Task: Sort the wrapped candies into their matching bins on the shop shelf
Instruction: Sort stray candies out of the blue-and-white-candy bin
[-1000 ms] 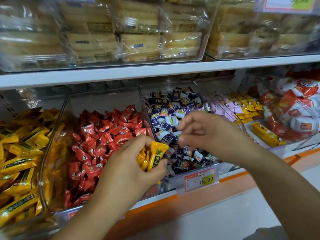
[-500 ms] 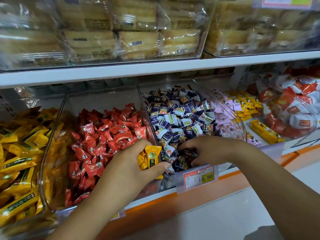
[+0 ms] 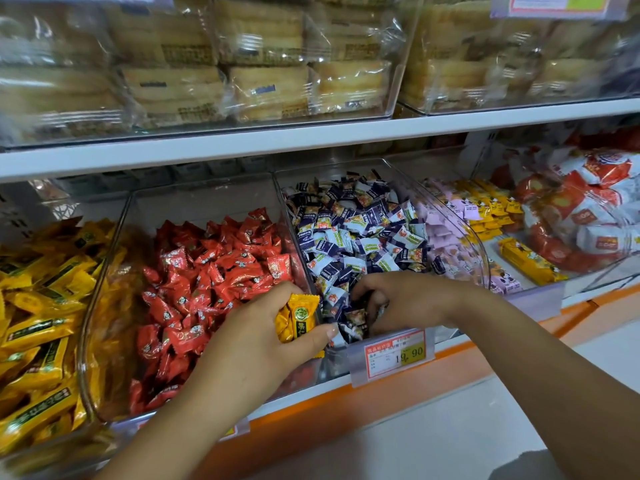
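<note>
**Fishing strays out of the blue bin**

Down into the blue-and-white candies (image 3: 349, 244) goes my right grip (image 3: 408, 303), which hung above the pile a second ago. My left grip (image 3: 256, 348) has hardly shifted.

Nearest me, the left grip is closed on a few yellow candies (image 3: 298, 318), thumb across their lower front. It holds them over the divider between the red and blue bins. Near it but apart, the right grip sits knuckles-up at the front of the blue bin, just behind the price tag (image 3: 394, 353). Its fingers are curled in among the wrappers. Whether it has one pinched I cannot tell, because the fingertips are hidden.

To do this step well, I should rake lightly and watch for any colour that does not belong. I should lift only that piece, so no blue ones spill over the low front lip. The wrappers look slick, so the left thumb should stay firm while the bundle grows.

The held yellow ones belong, I judge, in the yellow pile (image 3: 38, 323) at far left. That lies beyond the red candies (image 3: 214, 271), a whole bin away from both grips. Farther back, the upper shelf (image 3: 311, 136) carries pastry packs (image 3: 263, 84).
</note>
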Motion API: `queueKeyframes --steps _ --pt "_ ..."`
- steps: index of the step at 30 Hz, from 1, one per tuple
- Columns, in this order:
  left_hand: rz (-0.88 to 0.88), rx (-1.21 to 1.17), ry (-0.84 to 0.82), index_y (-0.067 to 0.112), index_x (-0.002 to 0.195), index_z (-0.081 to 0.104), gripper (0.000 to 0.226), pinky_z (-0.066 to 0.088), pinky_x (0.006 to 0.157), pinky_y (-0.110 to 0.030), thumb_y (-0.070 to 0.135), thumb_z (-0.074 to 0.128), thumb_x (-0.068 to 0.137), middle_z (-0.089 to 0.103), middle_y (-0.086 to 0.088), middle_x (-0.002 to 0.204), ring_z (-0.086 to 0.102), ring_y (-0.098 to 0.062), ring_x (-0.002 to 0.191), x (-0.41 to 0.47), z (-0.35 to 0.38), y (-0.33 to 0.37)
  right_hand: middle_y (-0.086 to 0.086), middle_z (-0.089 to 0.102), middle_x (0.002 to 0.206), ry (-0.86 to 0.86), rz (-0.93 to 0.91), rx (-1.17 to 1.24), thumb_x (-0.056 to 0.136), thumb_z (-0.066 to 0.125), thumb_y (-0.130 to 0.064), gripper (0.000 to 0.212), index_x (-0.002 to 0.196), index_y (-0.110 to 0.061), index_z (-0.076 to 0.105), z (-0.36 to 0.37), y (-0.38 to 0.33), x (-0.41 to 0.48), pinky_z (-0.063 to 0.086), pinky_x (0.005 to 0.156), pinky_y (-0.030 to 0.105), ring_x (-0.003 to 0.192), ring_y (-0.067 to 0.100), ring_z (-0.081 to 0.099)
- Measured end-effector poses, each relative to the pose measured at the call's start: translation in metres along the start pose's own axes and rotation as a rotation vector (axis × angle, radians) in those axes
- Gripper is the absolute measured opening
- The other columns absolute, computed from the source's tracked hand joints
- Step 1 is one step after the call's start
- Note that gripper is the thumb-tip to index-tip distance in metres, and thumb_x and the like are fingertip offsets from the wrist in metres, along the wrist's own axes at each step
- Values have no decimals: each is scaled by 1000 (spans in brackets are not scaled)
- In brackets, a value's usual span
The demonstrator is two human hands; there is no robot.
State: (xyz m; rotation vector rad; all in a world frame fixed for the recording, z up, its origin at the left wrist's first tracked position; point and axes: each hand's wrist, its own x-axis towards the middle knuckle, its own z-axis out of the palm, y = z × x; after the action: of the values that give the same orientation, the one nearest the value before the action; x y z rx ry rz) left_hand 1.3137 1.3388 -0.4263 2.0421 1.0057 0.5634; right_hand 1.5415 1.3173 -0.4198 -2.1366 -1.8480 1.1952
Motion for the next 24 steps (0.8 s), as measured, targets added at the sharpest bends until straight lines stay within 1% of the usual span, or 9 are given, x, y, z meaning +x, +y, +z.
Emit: queueKeyframes --steps 4,7,11,13,16,18,21,23,24 --pt "-2 -9 -9 32 83 53 34 34 47 -16 62 61 70 52 11 56 40 -7 45 1 0 -2 -5 74 93 57 -42 171 83 75 -15 44 120 -27 54 -5 4 -5 48 74 25 82 9 67" --pt "-5 -5 -13 34 83 52 33 34 46 -17 63 61 70 52 11 57 40 -7 45 2 -1 -3 -2 75 87 130 -78 299 82 75 -12 37 113 -25 58 -16 4 -15 47 71 19 76 7 68" --pt "-1 5 -17 38 84 51 26 35 48 -17 59 64 75 54 11 59 41 -7 45 2 0 -3 1 75 85 175 -67 292 82 75 -13 28 106 -23 63 -27 2 -22 48 71 18 78 13 71" --pt "3 6 -24 40 83 50 23 36 49 -17 57 64 77 54 13 59 42 -6 45 1 0 -3 1 75 84 264 -79 283 83 74 -14 24 102 -24 65 -30 -1 -23 48 70 20 76 11 70" --pt "5 12 -25 43 85 50 22 36 48 -19 57 65 77 56 11 62 43 -6 47 2 0 -4 0 74 81 417 -166 393 86 70 -15 16 100 -22 66 -32 -19 -20 49 60 20 66 8 65" --pt "2 17 -20 42 86 50 24 35 48 -20 59 64 77 56 9 63 44 -7 48 2 0 -5 0 74 83 448 -286 535 88 68 -12 15 102 -15 66 -27 -38 -13 53 63 23 70 11 69" --pt "4 25 -10 38 85 50 27 33 47 -20 60 64 76 53 8 60 41 -8 47 2 1 -6 6 72 104 392 -428 763 92 63 -13 23 115 -11 64 -24 -52 -7 58 81 30 91 19 72" --pt "4 22 -15 40 86 49 29 33 47 -20 63 61 73 52 9 58 40 -8 46 2 1 -5 8 71 105 422 -357 698 94 60 -16 20 112 -10 65 -29 -46 -7 59 78 32 93 23 71" --pt "2 22 -24 42 87 49 30 33 47 -20 66 58 71 52 11 59 40 -8 45 1 1 -5 9 71 103 456 -246 494 95 59 -18 18 108 -10 67 -33 -38 -8 59 77 33 93 26 70"
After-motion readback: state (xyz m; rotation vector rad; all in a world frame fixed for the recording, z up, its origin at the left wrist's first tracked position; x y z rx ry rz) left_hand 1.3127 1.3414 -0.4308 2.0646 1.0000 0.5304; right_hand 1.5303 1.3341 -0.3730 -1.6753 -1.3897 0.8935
